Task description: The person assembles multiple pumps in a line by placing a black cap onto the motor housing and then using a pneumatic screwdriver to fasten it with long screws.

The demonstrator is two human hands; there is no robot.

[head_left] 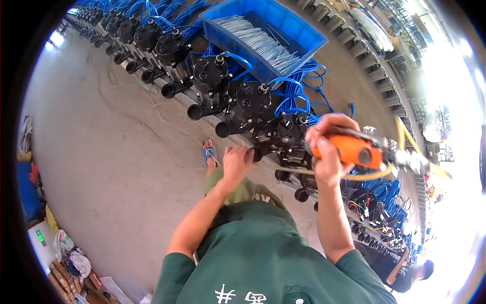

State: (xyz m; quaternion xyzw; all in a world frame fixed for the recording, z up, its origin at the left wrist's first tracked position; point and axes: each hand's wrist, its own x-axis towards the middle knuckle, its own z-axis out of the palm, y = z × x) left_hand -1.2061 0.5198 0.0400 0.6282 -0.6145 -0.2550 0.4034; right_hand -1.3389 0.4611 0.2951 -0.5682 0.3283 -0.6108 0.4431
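Note:
My right hand is wrapped round an orange air screwdriver, slightly blurred, with a yellow hose at its tail. The tool is above a black-topped pump in the row, its front end close to the pump's top; whether it touches a screw is hidden by my fingers. My left hand is closed, fingers curled at the round black outlet of that pump. To the left stand more pumps of the same kind, among them one pump with a blue cable looping from its top.
Behind the row, a blue crate holds many thin, pale rods. Blue cables lie bundled beside it. Another row of metal cylinders runs along the far right. A person is at the lower right. Bags and boxes lie lower left.

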